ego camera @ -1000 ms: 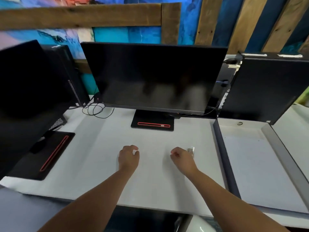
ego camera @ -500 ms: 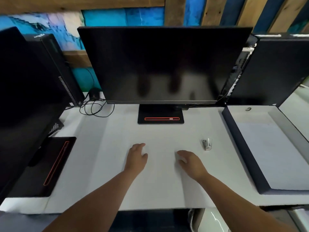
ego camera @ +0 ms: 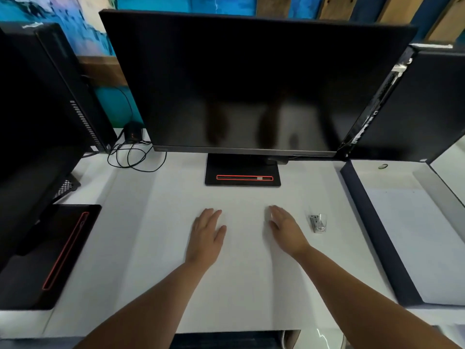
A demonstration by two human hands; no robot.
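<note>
My left hand [ego camera: 206, 233] lies flat on the white desk [ego camera: 151, 235], fingers straight and together, holding nothing. My right hand [ego camera: 284, 227] lies flat a hand's width to its right, also with straight fingers and nothing in it. A small clear and grey object [ego camera: 318, 223], like a small clip or stapler, rests on the desk just right of my right hand, apart from it. A dark monitor [ego camera: 251, 84] stands straight ahead on a black base [ego camera: 242, 172] with a red-outlined slot.
A second dark monitor [ego camera: 30, 109] and its black base [ego camera: 50, 255] stand at the left. A coiled black cable [ego camera: 133, 154] lies behind on the left. A dark-edged panel [ego camera: 372, 233] lies flat at the right, with a black computer case [ego camera: 415, 104] behind it.
Both hands went from curled fists to flat, straight fingers on the desk. My right hand moved left, away from the small clear object. The camera tilted down and came closer to the monitor.
</note>
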